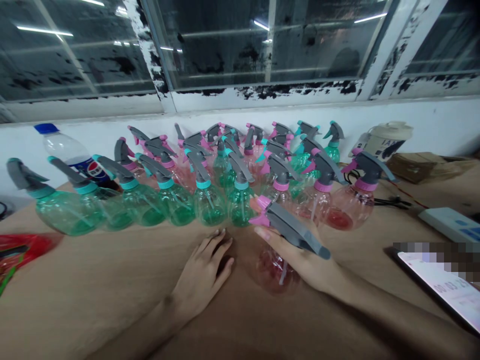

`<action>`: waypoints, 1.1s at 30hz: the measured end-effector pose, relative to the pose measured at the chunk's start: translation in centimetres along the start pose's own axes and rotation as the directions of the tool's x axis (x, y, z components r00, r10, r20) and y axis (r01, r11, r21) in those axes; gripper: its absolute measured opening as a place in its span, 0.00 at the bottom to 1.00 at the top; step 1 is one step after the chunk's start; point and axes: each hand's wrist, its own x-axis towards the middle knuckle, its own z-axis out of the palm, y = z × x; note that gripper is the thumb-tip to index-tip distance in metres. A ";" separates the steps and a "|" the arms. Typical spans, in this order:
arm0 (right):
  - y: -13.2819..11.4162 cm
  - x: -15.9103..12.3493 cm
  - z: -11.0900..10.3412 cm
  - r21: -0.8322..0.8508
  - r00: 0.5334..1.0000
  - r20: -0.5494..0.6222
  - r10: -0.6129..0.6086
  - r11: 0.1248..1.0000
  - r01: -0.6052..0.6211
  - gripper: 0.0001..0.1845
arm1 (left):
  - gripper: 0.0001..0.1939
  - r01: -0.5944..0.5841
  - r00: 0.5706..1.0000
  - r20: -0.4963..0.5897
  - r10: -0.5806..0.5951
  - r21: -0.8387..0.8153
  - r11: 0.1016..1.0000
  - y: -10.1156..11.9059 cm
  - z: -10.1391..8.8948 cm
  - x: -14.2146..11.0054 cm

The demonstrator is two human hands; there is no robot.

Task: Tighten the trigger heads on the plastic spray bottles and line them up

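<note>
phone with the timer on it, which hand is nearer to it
Right. The right hand, gripping a pink-trimmed spray bottle, is just left of the phone in the picture; the left hand is farther left, spread at the table.

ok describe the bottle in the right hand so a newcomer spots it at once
On the table, find the front row of bottles. Nearer the camera than that row, in the right hand, is a pink bottle with a grey-and-pink trigger head. It is the only bottle held.
</note>
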 end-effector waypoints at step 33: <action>0.0 -1.4 -0.8 0.012 0.987 -0.100 0.125 0.992 -0.125 0.20 | 0.18 -0.001 1.000 0.001 0.002 -0.014 1.000 -0.3 0.1 0.1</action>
